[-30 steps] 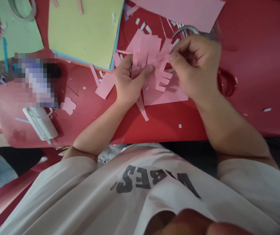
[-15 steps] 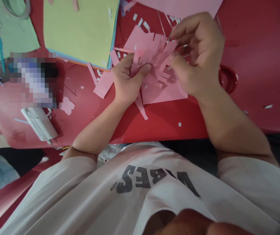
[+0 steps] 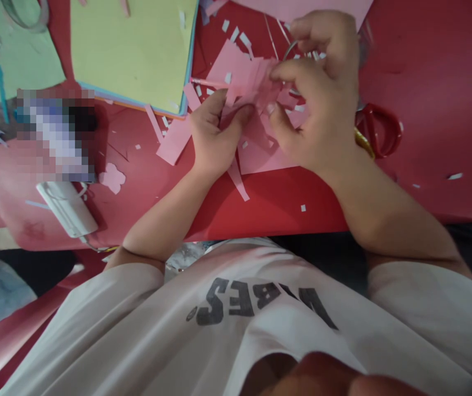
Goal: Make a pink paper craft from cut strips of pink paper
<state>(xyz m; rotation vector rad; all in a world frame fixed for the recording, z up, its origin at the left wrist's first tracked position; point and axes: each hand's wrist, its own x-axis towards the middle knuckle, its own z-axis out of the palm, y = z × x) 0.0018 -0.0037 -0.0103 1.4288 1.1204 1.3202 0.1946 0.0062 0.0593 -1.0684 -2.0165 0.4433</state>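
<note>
My left hand [image 3: 217, 129] is closed, its thumb and fingers pinching a pink paper [image 3: 256, 77] cut into fringe-like strips. Right beside the strips is my right hand [image 3: 322, 82], its thumb and index finger apart at the paper's right side. The index fingertip seems to touch the strips, though blur hides the exact contact. Beneath both hands lies a flat sheet of pink paper [image 3: 260, 159], partly covered. Scissors with red handles [image 3: 384, 132] lie on the table by my right wrist.
Green and coloured sheets [image 3: 132, 55] are stacked at the back left. A white device with a cord [image 3: 66, 209] and a pink flower-shaped cutout [image 3: 112, 177] lie on the left. Small paper scraps are scattered over the red table [image 3: 425, 110]. A tape roll [image 3: 27, 14] sits far left.
My right hand has shifted left over the fringed strips, its thumb and index finger now spread. More of the red scissor handles shows. My left hand stays in place.
</note>
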